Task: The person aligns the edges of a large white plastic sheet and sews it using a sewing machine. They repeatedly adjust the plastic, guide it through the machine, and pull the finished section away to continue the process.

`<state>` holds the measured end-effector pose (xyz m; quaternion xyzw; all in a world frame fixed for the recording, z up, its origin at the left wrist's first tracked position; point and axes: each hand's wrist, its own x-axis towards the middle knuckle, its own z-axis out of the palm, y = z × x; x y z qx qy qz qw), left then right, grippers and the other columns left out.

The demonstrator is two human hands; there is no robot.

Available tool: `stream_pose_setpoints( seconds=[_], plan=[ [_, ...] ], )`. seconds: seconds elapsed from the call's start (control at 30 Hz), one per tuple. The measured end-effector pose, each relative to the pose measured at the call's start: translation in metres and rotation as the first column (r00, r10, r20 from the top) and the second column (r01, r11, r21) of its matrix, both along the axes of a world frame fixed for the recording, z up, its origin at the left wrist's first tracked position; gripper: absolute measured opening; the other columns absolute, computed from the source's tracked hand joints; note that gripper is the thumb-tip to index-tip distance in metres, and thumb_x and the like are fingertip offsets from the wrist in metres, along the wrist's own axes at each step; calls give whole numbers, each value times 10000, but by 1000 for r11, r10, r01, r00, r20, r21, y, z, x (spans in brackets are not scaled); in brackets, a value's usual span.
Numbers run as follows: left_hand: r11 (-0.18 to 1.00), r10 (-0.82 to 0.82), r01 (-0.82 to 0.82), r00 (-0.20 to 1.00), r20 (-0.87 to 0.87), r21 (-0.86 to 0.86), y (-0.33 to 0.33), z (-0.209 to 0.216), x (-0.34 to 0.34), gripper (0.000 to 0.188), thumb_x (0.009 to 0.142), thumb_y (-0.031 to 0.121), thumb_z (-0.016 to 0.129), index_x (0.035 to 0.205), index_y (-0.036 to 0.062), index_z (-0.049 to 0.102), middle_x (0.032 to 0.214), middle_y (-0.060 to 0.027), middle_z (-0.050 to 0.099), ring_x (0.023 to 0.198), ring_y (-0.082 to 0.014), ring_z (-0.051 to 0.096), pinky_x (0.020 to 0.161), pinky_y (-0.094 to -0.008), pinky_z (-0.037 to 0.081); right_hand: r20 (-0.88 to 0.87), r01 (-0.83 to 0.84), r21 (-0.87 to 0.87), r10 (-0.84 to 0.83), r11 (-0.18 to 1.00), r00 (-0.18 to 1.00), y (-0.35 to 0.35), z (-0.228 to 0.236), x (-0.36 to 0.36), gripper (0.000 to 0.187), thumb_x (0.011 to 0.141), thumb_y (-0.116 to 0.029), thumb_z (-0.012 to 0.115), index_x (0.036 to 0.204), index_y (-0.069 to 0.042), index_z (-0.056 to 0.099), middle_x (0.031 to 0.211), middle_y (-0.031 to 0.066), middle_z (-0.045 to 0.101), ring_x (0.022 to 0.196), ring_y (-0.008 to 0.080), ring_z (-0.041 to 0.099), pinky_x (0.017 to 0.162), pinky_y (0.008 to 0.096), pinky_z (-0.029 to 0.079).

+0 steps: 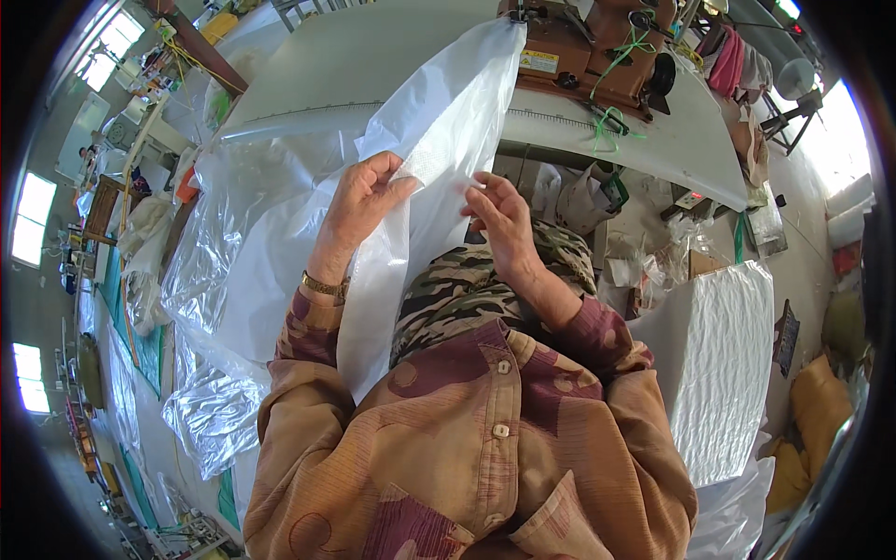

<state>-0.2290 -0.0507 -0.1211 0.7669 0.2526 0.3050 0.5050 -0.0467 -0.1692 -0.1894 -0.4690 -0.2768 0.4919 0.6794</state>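
Between thumb and fingers, my left hand [362, 210] pinches the edge of a white woven plastic sheet [439, 149]. That sheet runs up to the presser area of a brown sewing machine [597, 47] and hangs down beside my left leg. Just right of the sheet's edge is my right hand [502, 222], its fingers curled loosely and partly smeared by motion; no held thing shows in it. Crumpled clear plastic film [219, 243] spreads to the left of my left hand, hanging off the table.
The grey worktable [373, 56] carries a ruler strip along its near edge. Green threads [627, 56] hang from the machine. A stack of white sheets [719, 373] stands at my right. Under the table are a white bag [590, 201] and loose plastic scraps.
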Motion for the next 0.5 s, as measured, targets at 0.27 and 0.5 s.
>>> stream_pose_setpoints(
  seconds=[0.27,0.5],
  plan=[
    [994,-27,31,999,-41,105,24,34,-9,129,916,103,701,896,-8,638,762,68,560,686,-6,463,604,-190,399,154,-391,244,363,887,919,-22,46,6,170,944,-231,695,949,-70,751,1027,21,713,911,126,633,858,287,473],
    [981,-25,48,992,-124,188,23,45,-3,198,876,108,741,806,-1,591,678,58,476,618,-32,409,542,-231,361,-62,-291,342,331,893,942,-17,43,21,226,951,-244,676,840,-48,676,797,35,660,796,136,614,818,303,477]
  ],
)
